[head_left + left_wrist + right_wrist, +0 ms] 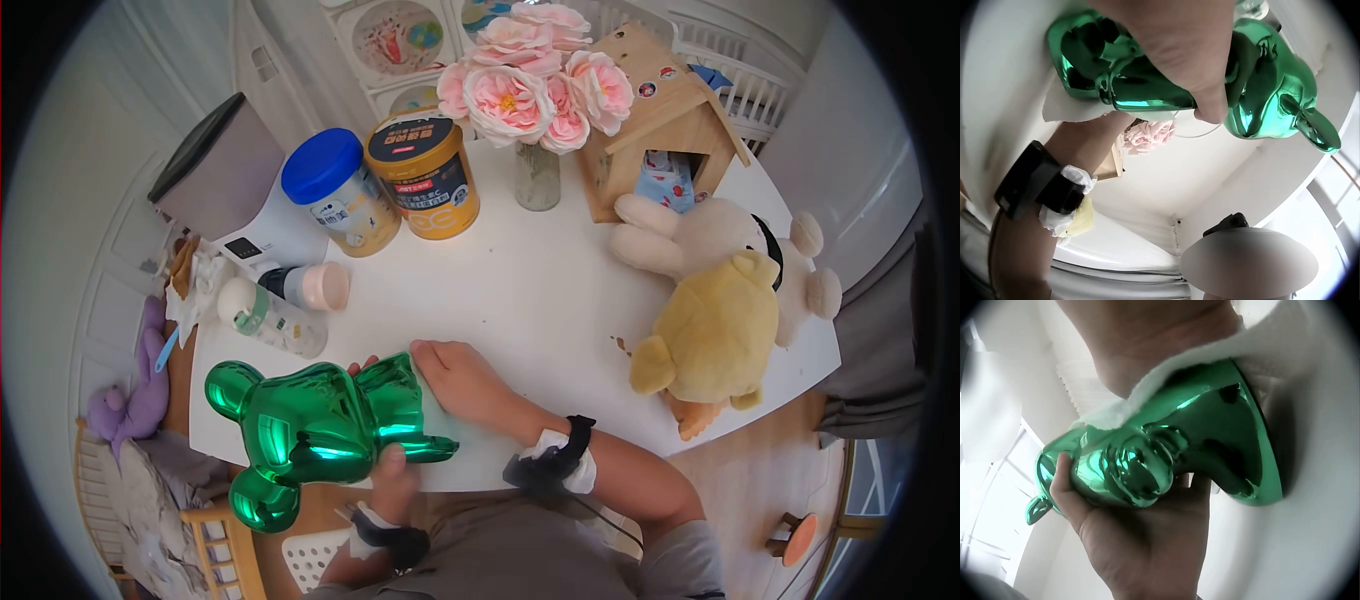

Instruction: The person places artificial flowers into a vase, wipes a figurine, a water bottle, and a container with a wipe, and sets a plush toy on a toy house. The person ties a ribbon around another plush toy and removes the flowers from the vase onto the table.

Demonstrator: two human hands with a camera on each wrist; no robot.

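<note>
A shiny green bear-shaped figure lies on its side over the table's near edge, ears to the left. My left hand grips its middle, thumb on the near side and fingertips on the far side; in the right wrist view the left hand curls round the figure. At the leg end, my right hand holds a thin white cloth against the green surface. The left wrist view shows the cloth along the figure's edge; the right fingers are mostly hidden there.
On the white table stand a bottle, a pink-topped container, a blue-lidded jar, a yellow tub, a grey-white appliance, a flower vase and a wooden house. Plush toys lie at the right.
</note>
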